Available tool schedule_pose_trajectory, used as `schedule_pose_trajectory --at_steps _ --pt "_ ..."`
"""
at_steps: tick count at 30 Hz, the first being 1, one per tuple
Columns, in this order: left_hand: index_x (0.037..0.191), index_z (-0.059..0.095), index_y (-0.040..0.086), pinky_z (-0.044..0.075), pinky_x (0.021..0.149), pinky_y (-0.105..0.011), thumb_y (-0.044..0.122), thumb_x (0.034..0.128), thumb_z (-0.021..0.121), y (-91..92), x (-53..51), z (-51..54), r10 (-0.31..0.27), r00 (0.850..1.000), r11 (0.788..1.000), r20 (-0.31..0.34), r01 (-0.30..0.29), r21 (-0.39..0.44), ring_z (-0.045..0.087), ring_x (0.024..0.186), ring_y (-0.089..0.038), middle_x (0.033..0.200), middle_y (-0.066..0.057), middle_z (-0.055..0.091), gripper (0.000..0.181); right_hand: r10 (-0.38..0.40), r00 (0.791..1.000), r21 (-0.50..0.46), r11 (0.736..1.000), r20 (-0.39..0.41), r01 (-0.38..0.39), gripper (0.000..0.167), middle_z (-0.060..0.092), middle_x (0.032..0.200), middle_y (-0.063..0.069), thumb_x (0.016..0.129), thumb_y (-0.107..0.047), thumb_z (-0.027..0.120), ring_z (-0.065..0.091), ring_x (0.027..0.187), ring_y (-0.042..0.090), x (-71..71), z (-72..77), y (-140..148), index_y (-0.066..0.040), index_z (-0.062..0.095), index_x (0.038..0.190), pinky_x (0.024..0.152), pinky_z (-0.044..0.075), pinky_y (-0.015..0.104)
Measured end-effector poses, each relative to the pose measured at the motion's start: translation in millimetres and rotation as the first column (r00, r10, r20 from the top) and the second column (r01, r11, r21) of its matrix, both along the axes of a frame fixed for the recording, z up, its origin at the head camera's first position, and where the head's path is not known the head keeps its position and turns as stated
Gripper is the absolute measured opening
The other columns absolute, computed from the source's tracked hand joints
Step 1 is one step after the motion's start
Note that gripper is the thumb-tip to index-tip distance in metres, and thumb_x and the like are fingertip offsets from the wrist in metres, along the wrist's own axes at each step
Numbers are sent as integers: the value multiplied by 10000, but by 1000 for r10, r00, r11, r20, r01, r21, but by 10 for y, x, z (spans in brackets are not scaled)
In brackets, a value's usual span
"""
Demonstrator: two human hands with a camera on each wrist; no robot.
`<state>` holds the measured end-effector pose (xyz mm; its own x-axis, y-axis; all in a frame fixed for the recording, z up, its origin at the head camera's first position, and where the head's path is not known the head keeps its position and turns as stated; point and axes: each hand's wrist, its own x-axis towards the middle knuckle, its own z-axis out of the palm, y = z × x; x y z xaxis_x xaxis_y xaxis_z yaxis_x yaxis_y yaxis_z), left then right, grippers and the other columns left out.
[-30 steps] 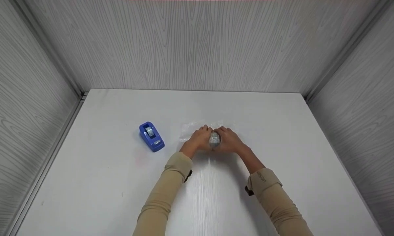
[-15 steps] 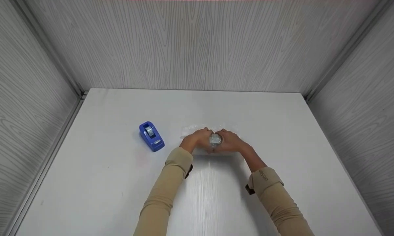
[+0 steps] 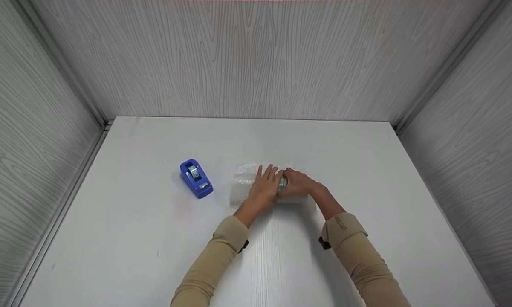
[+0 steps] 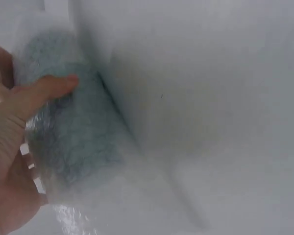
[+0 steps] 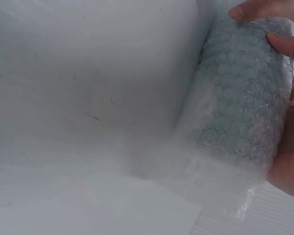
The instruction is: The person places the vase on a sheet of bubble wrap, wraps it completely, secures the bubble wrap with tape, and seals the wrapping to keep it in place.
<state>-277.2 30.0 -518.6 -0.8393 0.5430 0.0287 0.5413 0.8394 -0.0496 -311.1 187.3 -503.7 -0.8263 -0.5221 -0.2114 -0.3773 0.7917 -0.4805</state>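
Observation:
A greenish cylinder-shaped object in clear bubble wrap [image 5: 235,98] lies across the table in front of me; the kind of object inside cannot be made out. My left hand [image 3: 265,189] lies over its middle, fingers straight and spread, with the thumb [image 4: 59,85] against the near side. Just to the right, my right hand [image 3: 297,183] curls round the wrapped cylinder and grips it. Between the two hands a small shiny part of the roll shows. Loose bubble wrap [image 3: 249,169] spreads out behind and to the left.
A blue tape dispenser [image 3: 196,178] with a roll of tape stands on the white table [image 3: 123,204], left of the wrap. Grey wood-grain panels [image 3: 247,59] rise at the back and both sides.
My left hand has shifted from cupping the roll to lying over it with fingers spread. More wrap shows at the left. The right hand keeps its grip, nearly still.

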Motion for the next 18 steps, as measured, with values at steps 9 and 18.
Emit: schedule_pose_trajectory --at_steps 9,18 --pt "1278 399 78 300 987 -388 158 852 626 50 144 -164 52 956 998 -288 -59 -13 400 1175 -225 1262 -91 428 490 11 1000 -51 999 18 -10 745 516 1162 116 717 -447 712 512 1050 280 -22 -15 12 -5 497 1276 874 412 431" --pt "1096 473 105 381 745 -329 105 806 654 70 58 -190 36 910 995 -412 6 102 461 893 -207 997 -52 457 342 4 1000 -129 992 -1 -4 697 524 1143 120 734 -379 715 516 1010 250 -19 -115 74 6 480 1266 844 429 389"
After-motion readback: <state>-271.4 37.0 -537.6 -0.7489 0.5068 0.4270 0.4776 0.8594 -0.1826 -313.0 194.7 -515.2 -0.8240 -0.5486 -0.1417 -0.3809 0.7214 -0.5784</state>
